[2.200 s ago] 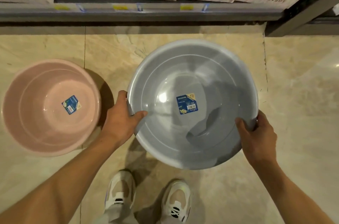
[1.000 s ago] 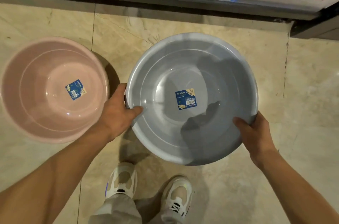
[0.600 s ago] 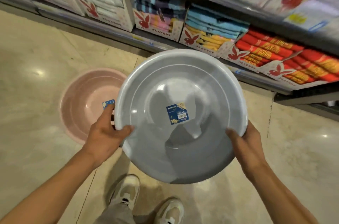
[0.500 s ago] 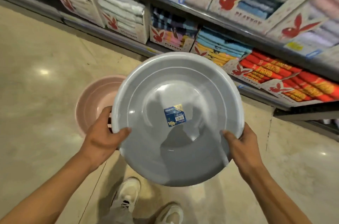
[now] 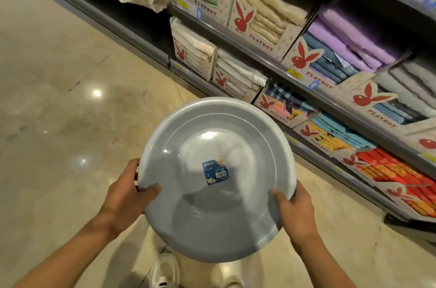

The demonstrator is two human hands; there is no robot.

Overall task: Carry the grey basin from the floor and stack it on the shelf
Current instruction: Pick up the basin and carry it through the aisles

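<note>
I hold the round grey basin [image 5: 188, 217] off the floor in front of me, its open side up, a blue label stuck in its bottom. My left hand [image 5: 125, 198] grips the rim on the left, thumb inside the bowl. My right hand [image 5: 295, 207] grips the rim on the right, thumb over the edge. The shelf unit [image 5: 271, 68] runs diagonally from upper left to lower right, beyond the basin.
The shelves are packed with cardboard boxes of folded towels [image 5: 266, 18] in many colours. A glossy beige tiled floor [image 5: 59, 110] spreads out to the left. My white shoes [image 5: 165, 273] show below the basin.
I have lifted the grey basin from the floor and raised my view along the shelves. The pink basin that stood to its left is out of view now.
</note>
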